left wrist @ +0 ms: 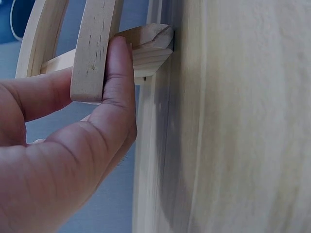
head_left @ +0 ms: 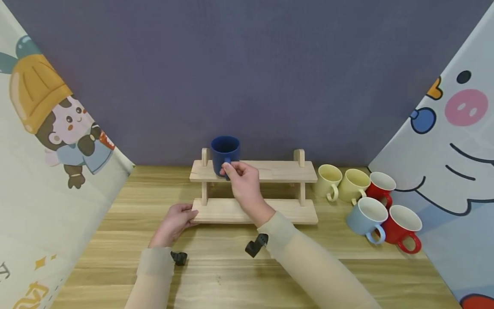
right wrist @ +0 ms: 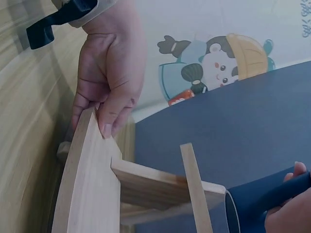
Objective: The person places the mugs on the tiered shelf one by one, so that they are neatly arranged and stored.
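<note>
A two-tier wooden rack (head_left: 254, 211) stands on the table against the back panel. My left hand (head_left: 178, 221) grips the left end of its lower shelf; in the left wrist view the thumb and fingers (left wrist: 119, 73) pinch the board from both faces. My right hand (head_left: 247, 184) pinches the handle of a dark blue mug (head_left: 225, 151), upright at the left end of the upper shelf (head_left: 278, 171). Part of that mug (right wrist: 257, 194) and the fingertips show at the lower right of the right wrist view.
Right of the rack stand two yellow mugs (head_left: 329, 174) (head_left: 354, 182), a light blue mug (head_left: 362, 219) and two red mugs (head_left: 393, 229) (head_left: 380, 186), all upright. Printed panels (head_left: 444, 171) (head_left: 50, 206) flank the wood-grain table (head_left: 216, 274), and a dark panel (head_left: 254, 77) closes the back.
</note>
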Demonstrator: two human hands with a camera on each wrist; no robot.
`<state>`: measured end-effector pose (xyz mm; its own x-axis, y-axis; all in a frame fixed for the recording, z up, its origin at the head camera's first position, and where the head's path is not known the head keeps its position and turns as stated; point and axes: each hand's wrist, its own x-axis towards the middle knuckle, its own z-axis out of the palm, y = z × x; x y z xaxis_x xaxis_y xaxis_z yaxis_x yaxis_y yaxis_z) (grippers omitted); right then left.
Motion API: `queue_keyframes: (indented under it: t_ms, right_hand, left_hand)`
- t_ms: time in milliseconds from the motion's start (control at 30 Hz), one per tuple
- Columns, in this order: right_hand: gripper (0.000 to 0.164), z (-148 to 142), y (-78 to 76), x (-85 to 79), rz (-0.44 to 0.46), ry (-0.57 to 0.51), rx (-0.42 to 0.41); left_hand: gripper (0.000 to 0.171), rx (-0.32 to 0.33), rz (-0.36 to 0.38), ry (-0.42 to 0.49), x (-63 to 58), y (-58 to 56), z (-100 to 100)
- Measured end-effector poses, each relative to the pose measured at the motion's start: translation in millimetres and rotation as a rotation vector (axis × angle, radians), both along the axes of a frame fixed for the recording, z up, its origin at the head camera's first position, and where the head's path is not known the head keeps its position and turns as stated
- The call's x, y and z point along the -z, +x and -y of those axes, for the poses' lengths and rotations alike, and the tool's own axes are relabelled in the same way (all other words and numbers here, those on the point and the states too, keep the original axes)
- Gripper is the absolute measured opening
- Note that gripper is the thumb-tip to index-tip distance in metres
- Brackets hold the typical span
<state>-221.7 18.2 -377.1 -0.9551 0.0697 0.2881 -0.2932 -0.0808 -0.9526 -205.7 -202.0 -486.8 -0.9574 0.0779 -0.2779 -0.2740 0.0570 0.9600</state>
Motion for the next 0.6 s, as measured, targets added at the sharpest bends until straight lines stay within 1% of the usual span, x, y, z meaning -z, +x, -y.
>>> queue_keyframes:
  t_ms: [267, 500, 600]
  right_hand:
    - [0.021, 19, -12.2, 5.0, -0.005, -0.045, 0.032]
    - [0.023, 28, -17.2, 14.9, -0.007, -0.058, 0.070]
    - [0.024, 32, -18.3, 16.6, 0.001, -0.073, 0.077]
  left_hand:
    - [0.045, 0.004, 0.002, -0.009, 0.8, -1.3, 1]
    - [0.043, 0.009, 0.000, -0.006, 2.1, -2.6, 1]
    - [0.043, 0.006, 0.003, -0.006, 1.9, -3.0, 2]
